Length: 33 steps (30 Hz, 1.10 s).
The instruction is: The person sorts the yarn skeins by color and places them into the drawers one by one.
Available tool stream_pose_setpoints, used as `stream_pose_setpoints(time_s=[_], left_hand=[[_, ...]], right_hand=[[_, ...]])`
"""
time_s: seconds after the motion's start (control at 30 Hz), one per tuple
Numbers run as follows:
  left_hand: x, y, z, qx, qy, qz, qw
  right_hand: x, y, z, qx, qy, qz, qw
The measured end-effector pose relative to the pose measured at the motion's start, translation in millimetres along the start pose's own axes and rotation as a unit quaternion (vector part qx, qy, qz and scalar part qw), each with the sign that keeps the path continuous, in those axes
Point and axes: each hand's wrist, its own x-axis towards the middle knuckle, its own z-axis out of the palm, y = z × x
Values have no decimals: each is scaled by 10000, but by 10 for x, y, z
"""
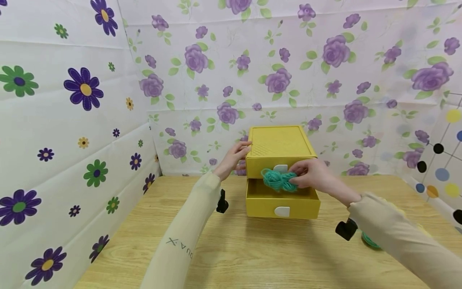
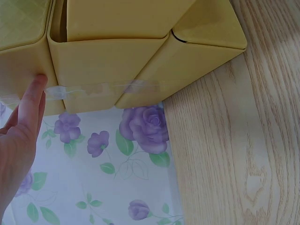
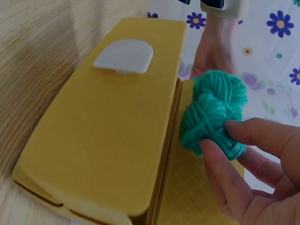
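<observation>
A small bundle of teal-green yarn (image 1: 275, 180) is pinched between the thumb and fingers of my right hand (image 1: 315, 175). In the head view it hangs in front of the yellow drawer box (image 1: 283, 140), above the lower drawer (image 1: 261, 208), which is pulled out. The upper drawer is closed, its white handle (image 1: 279, 168) partly covered by the yarn. My left hand (image 1: 232, 159) rests against the box's left side. A fingertip (image 2: 37, 86) touches that side wall in the left wrist view. The right wrist view shows the yarn (image 3: 213, 112) close up.
Another green yarn bundle (image 1: 369, 241) lies on the wooden table (image 1: 223, 249) at the right, partly hidden by my right sleeve. Clear tape (image 2: 108, 89) runs along the box's side. Flowered sheets (image 1: 202, 100) hang behind and to the left.
</observation>
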Motion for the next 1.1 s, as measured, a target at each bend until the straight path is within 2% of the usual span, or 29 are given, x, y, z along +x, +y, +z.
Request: stream_pose_setpoints(time_s=[0.07, 0.27, 0.6, 1.1], left_hand=[[44, -68, -5, 24, 118, 50, 9999], [42, -72, 2, 18, 110, 35, 9999], [41, -66, -8, 83, 120, 29, 9999], [55, -75, 2, 68, 180, 11, 9998]], right_hand=[[23, -35, 58, -75, 40, -44, 10000], [59, -68, 180, -468, 161, -187, 9986], [74, -51, 224, -536, 219, -149, 9982], [49, -17, 219, 304, 49, 8, 9995]])
